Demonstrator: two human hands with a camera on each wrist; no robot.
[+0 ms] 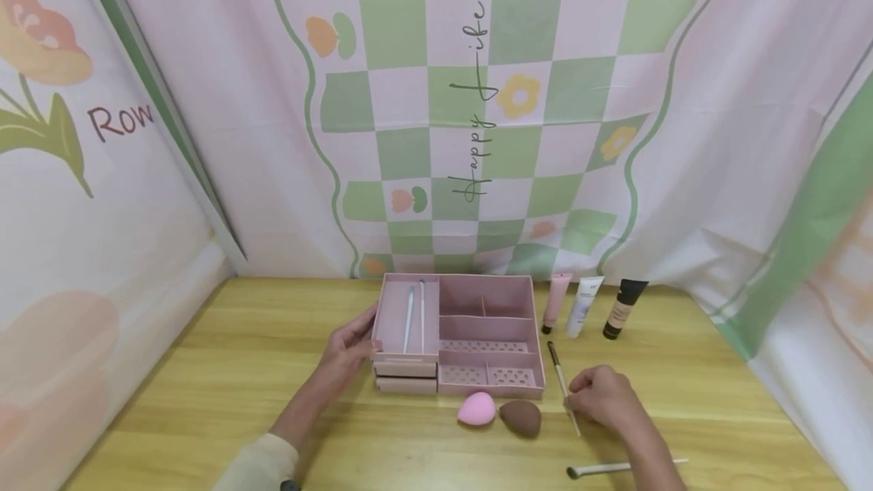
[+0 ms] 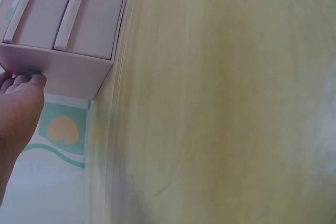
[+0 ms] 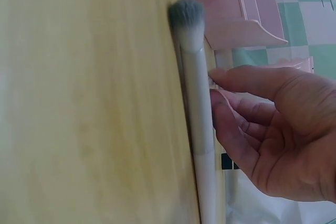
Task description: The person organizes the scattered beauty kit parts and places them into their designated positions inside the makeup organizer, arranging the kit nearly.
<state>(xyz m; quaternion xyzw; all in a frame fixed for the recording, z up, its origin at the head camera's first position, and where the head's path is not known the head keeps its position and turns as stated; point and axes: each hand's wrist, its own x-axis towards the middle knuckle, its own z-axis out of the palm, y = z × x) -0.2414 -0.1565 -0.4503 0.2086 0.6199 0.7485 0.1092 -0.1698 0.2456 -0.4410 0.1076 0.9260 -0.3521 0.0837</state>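
Your right hand is at the slim brush, can't tell if pinched, left relaxed against the organizer: two brushes already on top, slim one, nearer thick brush, leftward sponges, tubes beyond still out.

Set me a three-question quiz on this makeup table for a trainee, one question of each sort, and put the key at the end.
1. Which hand touches the outer side of the pink organizer?
2. True or false: the pink sponge sits inside one of the organizer's compartments.
3. In the head view, the tube farthest right is: (A) all pink; (B) all white; (C) black and beige.

Key
1. The left hand.
2. False; the pink sponge lies on the table, in front of the organizer.
3. C.
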